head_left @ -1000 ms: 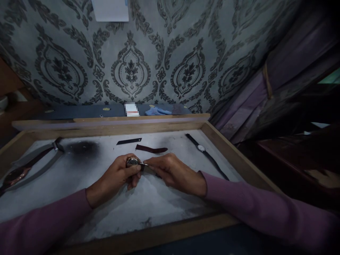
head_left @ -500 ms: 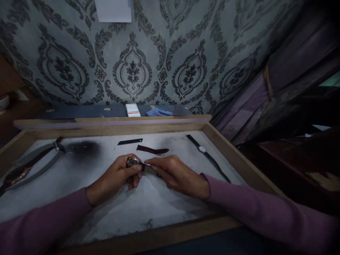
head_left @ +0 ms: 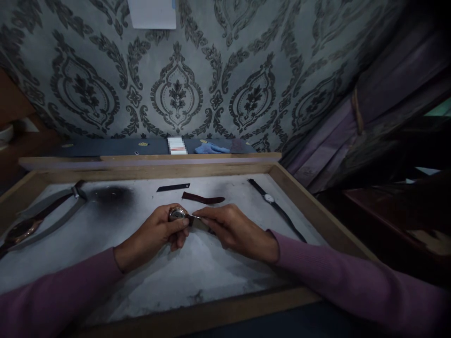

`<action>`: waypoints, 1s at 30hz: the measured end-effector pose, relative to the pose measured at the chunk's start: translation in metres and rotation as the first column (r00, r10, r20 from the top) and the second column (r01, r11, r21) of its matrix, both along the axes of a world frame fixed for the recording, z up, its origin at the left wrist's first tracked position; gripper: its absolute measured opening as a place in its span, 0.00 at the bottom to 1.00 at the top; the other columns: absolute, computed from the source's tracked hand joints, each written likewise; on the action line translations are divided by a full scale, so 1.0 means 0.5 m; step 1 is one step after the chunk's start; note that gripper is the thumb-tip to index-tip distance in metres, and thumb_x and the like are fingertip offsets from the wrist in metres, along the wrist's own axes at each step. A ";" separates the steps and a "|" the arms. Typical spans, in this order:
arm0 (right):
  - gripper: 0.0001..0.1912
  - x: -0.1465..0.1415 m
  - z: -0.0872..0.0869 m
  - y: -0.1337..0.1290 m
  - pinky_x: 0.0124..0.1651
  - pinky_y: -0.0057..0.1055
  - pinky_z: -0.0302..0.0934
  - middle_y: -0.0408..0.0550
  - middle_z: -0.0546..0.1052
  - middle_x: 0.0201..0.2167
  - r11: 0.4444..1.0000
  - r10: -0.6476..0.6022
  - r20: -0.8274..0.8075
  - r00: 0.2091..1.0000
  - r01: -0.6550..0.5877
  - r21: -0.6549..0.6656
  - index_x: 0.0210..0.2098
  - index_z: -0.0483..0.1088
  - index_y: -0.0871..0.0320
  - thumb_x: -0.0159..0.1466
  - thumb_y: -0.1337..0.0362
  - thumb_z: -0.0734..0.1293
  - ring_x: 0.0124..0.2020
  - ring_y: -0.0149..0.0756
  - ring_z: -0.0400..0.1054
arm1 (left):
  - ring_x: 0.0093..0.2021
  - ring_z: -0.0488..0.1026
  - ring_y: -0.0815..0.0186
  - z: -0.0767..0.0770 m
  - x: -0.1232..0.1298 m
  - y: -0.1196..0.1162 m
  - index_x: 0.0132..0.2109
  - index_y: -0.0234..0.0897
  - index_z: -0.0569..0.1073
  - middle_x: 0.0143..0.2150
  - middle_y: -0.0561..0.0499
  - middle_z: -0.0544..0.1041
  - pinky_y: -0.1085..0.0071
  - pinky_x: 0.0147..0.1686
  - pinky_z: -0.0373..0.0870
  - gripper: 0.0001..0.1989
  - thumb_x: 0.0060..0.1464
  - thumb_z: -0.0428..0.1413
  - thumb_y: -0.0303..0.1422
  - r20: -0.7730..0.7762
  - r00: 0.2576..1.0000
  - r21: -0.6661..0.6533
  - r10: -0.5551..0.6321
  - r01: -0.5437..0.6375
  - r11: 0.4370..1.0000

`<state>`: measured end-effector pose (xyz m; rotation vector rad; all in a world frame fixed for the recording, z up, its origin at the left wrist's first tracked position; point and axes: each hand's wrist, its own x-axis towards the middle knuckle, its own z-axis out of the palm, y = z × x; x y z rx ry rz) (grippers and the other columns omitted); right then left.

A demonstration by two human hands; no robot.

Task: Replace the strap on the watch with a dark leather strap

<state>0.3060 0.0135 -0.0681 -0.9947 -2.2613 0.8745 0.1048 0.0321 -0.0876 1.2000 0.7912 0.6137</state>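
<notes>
My left hand is closed around a round-cased wristwatch, with the thumb pressing near the case's lower edge. From the right, my right hand pinches a thin metal tool whose kind I cannot make out. Its tip meets the watch's right side, where a short piece of dark strap shows. Behind my hands lie a loose dark red watch strap and a dark, slanted cutter blade. The underside of the watch and most of the tool are hidden by my fingers.
A wooden-rimmed tray surrounds the white work surface. Within it, a slim watch with a black strap lies to the right and a larger watch to the left. A blue cloth rests on the ledge behind.
Both hands stay in nearly the same place, with the watch still held. The tool has tilted slightly in my right hand, and less of the pale surface below it shows.
</notes>
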 end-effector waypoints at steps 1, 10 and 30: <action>0.16 0.000 -0.001 0.000 0.28 0.23 0.60 0.45 0.76 0.26 1.000 0.002 -0.004 1.000 -0.002 0.012 0.47 0.74 0.63 0.68 0.72 0.57 0.22 0.25 0.65 | 0.16 0.63 0.75 0.000 0.000 0.000 0.28 0.34 0.67 0.17 0.56 0.69 0.79 0.15 0.56 0.14 0.52 0.59 0.40 0.002 1.000 -0.002 -0.001 0.001 1.000; 0.15 -0.002 -0.002 0.002 0.35 0.24 0.63 0.48 0.79 0.33 0.997 0.046 -0.037 0.998 -0.044 0.056 0.45 0.74 0.63 0.67 0.74 0.57 0.32 0.29 0.72 | 0.16 0.63 0.75 -0.003 0.005 -0.004 0.28 0.35 0.66 0.18 0.56 0.69 0.79 0.15 0.56 0.14 0.52 0.60 0.39 0.040 0.999 -0.009 0.000 0.001 1.000; 0.16 -0.005 -0.013 -0.002 0.34 0.26 0.62 0.49 0.78 0.33 0.988 0.011 0.083 0.997 -0.023 0.155 0.47 0.70 0.62 0.66 0.75 0.56 0.31 0.30 0.71 | 0.15 0.61 0.76 0.005 0.012 -0.006 0.29 0.35 0.66 0.19 0.57 0.68 0.80 0.13 0.51 0.08 0.51 0.56 0.34 0.026 0.997 -0.021 0.071 -0.071 0.997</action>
